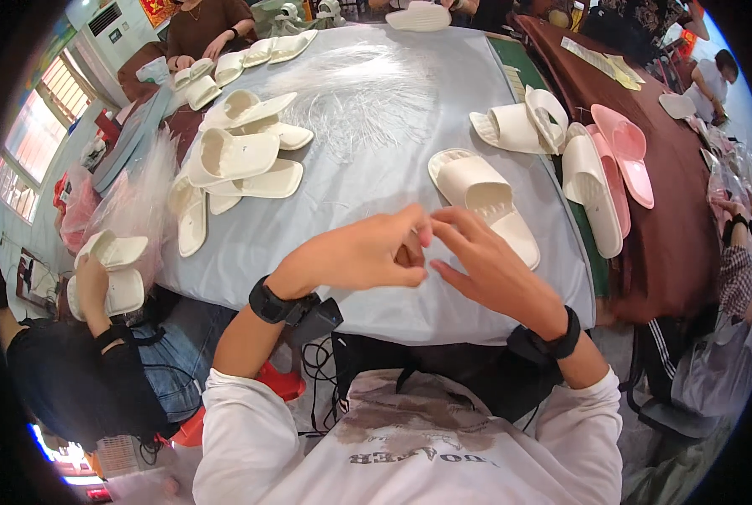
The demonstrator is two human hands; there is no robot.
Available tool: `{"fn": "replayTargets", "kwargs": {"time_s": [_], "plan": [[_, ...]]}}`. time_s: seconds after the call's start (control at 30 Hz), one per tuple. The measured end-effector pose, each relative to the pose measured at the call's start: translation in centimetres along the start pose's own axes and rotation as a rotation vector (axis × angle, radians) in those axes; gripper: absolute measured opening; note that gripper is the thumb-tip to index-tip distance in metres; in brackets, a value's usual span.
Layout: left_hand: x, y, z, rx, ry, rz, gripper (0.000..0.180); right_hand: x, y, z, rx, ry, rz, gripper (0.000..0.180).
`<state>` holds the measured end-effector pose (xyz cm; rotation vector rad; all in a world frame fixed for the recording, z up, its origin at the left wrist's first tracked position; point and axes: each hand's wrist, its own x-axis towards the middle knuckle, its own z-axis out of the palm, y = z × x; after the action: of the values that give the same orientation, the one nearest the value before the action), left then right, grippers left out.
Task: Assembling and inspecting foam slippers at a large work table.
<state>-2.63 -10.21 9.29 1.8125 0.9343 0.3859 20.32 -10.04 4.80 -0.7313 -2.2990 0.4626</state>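
Both hands are raised over the near part of the table, their fingertips almost meeting. My left hand [359, 251] has its fingers curled in; whatever they may hold is too small or hidden to make out. On my right hand [485, 257] the fingers are loosely bent, with the thumb apart from them and no object visible between. Just beyond the right hand lies a single cream slipper [470, 178], its toe pointing away from me. A spread of thin, clear plastic strands [363, 93] covers the table's far middle.
Cream slippers [240, 156] are stacked at left, with more [519, 126] and pink ones [624, 143] at right. A grey-white sheet [351, 189] covers the table. A person at left holds slippers [113, 269]; others sit at the far side and right.
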Motion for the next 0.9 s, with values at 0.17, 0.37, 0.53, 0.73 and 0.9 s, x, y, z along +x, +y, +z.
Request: {"fn": "replayTargets", "kwargs": {"time_s": [0.17,0.37,0.53,0.73,0.9], "plan": [[-0.2,1.7,2.2,-0.005,-0.069,0.032,0.031,1.3,2.5,2.2,0.253,-0.128,-0.128,0.020],[-4.0,2.3,1.0,-0.042,0.144,0.051,0.026,0.0,1.4,0.6,0.331,-0.260,-0.103,0.007],[-3.7,-1.4,-0.5,0.391,0.507,-0.011,0.019,-1.9,1.7,-0.1,0.109,-0.267,-0.112,0.013],[-0.9,-7.9,-0.7,0.729,0.607,-0.092,0.028,-1.3,1.1,-0.3,0.043,-0.311,-0.107,0.010],[-1.0,-6.0,1.2,0.654,0.452,-0.102,0.019,-1.4,0.6,-0.9,-0.022,-0.172,-0.115,0.021]]}}
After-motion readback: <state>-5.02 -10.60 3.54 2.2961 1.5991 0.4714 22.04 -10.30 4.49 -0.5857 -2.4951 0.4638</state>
